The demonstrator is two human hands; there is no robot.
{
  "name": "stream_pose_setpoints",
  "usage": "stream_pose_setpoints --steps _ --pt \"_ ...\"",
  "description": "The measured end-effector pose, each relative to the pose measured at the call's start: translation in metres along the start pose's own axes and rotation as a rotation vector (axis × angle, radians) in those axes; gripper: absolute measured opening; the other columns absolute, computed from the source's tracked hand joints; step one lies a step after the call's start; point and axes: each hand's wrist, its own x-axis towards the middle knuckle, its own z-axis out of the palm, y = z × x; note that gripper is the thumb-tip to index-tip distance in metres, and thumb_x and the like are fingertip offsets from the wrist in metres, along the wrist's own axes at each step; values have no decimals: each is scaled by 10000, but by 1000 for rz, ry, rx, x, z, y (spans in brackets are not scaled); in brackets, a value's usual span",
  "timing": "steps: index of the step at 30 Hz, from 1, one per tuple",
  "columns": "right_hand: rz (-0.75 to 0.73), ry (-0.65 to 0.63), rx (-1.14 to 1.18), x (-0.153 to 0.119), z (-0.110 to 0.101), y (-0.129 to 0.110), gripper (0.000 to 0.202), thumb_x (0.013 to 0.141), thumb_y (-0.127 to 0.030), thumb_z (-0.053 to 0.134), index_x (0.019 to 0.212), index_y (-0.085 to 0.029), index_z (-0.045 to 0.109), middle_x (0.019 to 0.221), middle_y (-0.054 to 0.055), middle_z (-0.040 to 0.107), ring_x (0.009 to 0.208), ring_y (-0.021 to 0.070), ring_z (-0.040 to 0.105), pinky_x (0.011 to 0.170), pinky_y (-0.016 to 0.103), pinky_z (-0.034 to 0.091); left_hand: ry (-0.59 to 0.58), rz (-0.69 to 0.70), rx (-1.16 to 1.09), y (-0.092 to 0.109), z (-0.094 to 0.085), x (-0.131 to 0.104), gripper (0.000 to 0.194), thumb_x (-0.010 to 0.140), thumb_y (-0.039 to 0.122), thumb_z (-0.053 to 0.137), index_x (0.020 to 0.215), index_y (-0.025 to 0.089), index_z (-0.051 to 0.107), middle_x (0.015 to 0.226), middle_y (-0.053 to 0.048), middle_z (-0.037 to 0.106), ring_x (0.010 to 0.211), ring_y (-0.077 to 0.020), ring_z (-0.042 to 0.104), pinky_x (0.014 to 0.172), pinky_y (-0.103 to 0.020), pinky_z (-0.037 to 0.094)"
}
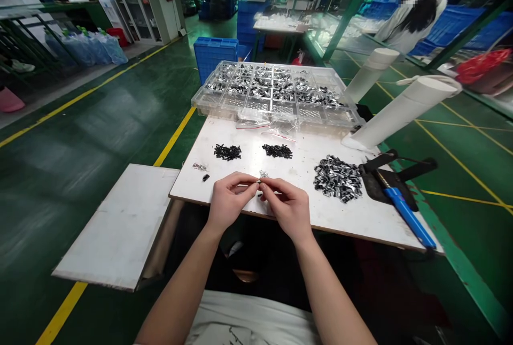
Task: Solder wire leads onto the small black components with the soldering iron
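My left hand (232, 198) and my right hand (286, 203) meet over the front edge of the white table (248, 133). Thumbs and forefingers of both pinch one tiny dark part (259, 182), mostly covered by the fingertips. Just behind them lies a small heap of shiny metal bits (263, 174). Farther back are two piles of small black pieces, one on the left (227, 152) and one nearer the middle (277, 151). A larger pile of black-and-silver parts (337, 178) spreads to the right of my right hand. A single black piece (206, 178) sits left of my left hand.
A clear compartment box (272, 104) full of small parts spans the table's back, with plastic bags (276, 128) before it. At right are a blue-handled soldering iron (406, 214), its black stand (390, 187) and white tubes (401, 112). A person (412, 18) is at far right.
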Motion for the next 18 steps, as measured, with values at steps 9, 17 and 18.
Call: stream_pose_setpoints --steps 9,17,18 --pt "13 -36 53 3 -2 -1 152 895 -340 716 975 -232 788 950 66 705 707 148 669 437 204 494 5 76 30 1 -1 -1 85 801 169 757 873 157 800 911 -62 749 874 -184 733 798 -286 657" --pt "108 -59 165 7 -5 -4 166 835 -353 770 918 -211 796 925 72 703 689 158 658 384 195 470 11 109 63 -2 0 -2 89 798 156 770 878 161 809 920 -66 756 877 -184 739 800 -285 668" --pt "113 -60 174 7 -5 -4 164 829 -350 775 917 -213 799 924 70 706 684 155 657 386 194 469 11 107 67 -2 0 -2 89 796 157 775 878 161 810 923 -67 757 881 -185 740 805 -286 669"
